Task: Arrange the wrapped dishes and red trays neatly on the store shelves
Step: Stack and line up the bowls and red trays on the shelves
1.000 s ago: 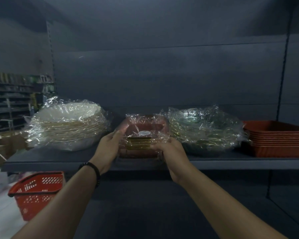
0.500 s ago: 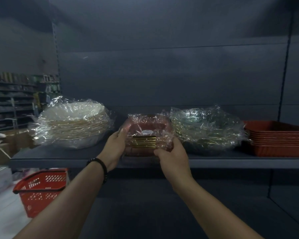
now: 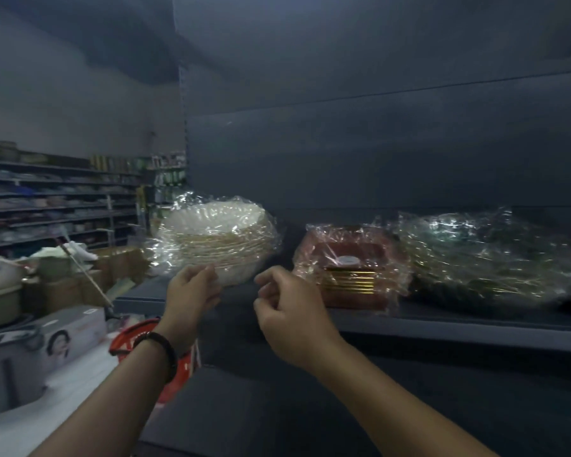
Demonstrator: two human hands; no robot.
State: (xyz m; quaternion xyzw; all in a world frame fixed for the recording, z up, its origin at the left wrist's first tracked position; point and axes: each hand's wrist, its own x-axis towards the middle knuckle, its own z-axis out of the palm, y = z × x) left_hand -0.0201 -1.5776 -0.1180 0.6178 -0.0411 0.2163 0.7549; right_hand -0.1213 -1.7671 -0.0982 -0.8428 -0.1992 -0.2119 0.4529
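Both hands let go of red pack (image 3: 346, 268) and moved left. Left hand (image 3: 192, 295) relaxed, fingertips at white stack (image 3: 218, 239); right hand (image 3: 287, 311) loosely curled, empty.

Three film-wrapped stacks in a row on the dark shelf (image 3: 442, 321), all upright.
- Left: white bowl stack (image 3: 218, 239), gold rims, nested, near the shelf's left end; loose film bunches out at its left.
- Middle: red square dish stack (image 3: 350, 268), gold edges, round white sticker on top, near the front edge.
- Right: greenish dish stack (image 3: 488, 258), wide and low, film crinkled, just beside the red stack.
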